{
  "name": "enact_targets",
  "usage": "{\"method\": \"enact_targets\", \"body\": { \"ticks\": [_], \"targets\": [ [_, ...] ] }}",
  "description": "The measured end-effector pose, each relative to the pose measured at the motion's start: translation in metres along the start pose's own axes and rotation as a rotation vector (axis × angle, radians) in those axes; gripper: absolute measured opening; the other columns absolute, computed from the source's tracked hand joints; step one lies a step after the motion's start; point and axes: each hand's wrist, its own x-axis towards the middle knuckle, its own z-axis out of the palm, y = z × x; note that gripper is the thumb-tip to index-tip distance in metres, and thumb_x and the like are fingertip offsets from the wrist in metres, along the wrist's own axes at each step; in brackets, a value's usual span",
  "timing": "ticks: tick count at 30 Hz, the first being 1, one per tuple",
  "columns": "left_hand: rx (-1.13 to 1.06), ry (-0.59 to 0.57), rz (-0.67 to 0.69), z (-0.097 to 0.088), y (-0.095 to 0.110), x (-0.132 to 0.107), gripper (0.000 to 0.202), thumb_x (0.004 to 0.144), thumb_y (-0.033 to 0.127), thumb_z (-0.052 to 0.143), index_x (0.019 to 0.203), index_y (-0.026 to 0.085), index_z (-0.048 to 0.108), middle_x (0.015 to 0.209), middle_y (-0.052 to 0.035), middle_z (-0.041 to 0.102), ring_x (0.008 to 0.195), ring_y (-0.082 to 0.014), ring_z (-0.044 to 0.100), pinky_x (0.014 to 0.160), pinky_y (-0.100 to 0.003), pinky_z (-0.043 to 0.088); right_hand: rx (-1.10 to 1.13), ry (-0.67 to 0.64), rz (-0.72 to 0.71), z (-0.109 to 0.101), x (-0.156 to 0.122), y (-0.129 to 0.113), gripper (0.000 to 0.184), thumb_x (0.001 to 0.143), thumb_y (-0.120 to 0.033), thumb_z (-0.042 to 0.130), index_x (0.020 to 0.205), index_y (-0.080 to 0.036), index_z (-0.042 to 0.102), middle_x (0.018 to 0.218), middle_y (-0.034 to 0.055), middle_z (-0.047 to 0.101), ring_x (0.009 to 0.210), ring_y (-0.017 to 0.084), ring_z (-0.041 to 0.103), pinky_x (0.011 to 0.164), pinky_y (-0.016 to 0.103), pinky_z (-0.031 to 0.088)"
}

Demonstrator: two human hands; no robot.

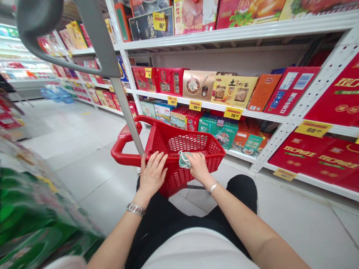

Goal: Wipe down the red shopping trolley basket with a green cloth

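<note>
A red plastic shopping basket (182, 144) on wheels stands on the tiled floor in front of me, its grey pull handle (112, 71) rising up to the left. My left hand (152, 172) lies flat on the basket's near rim, fingers spread, a ring on one finger and a metal watch on the wrist. My right hand (198, 166) is closed on a pale green cloth (183, 160) and presses it against the near rim. A bracelet circles that wrist.
White store shelves (252, 112) with red, gold and green gift boxes and yellow price tags run along the right. More shelving (25, 59) lines the aisle far left. Green packaged goods (30, 224) are blurred at the lower left. Pale floor tiles (78, 149) stretch ahead.
</note>
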Motion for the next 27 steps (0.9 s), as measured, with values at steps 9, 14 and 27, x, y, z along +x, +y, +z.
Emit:
{"method": "enact_targets", "body": {
  "ticks": [9, 14, 27],
  "targets": [
    [0.01, -0.023, 0.005, 0.001, 0.003, 0.0, 0.043, 0.098, 0.025, 0.05, 0.14, 0.021, 0.06, 0.138, -0.0117, 0.067, 0.135, -0.0285, 0.055, 0.127, -0.056, 0.009, -0.036, 0.02, 0.138, -0.007, -0.015, 0.068, 0.061, 0.082, -0.002, 0.049, 0.136, -0.028, 0.061, 0.132, 0.0083, 0.067, 0.122, 0.025, 0.054, 0.111, 0.047, 0.029],
    [0.011, -0.012, 0.017, 0.002, 0.003, -0.001, 0.044, 0.098, 0.024, 0.05, 0.141, 0.021, 0.059, 0.139, -0.0124, 0.067, 0.135, -0.0284, 0.055, 0.128, -0.055, 0.008, -0.03, 0.036, 0.179, -0.01, -0.019, 0.091, 0.062, 0.08, 0.0, 0.048, 0.134, -0.028, 0.063, 0.133, 0.0085, 0.068, 0.124, 0.025, 0.054, 0.112, 0.05, 0.027],
    [-0.003, -0.035, 0.026, 0.005, -0.001, -0.002, 0.047, 0.097, 0.023, 0.051, 0.144, 0.021, 0.056, 0.141, -0.0122, 0.065, 0.138, -0.0274, 0.052, 0.128, -0.055, 0.008, -0.129, 0.074, 0.421, -0.024, -0.035, 0.158, 0.054, 0.082, -0.008, 0.052, 0.131, -0.025, 0.066, 0.13, 0.0108, 0.069, 0.12, 0.027, 0.058, 0.103, 0.044, 0.036]
  ]
}}
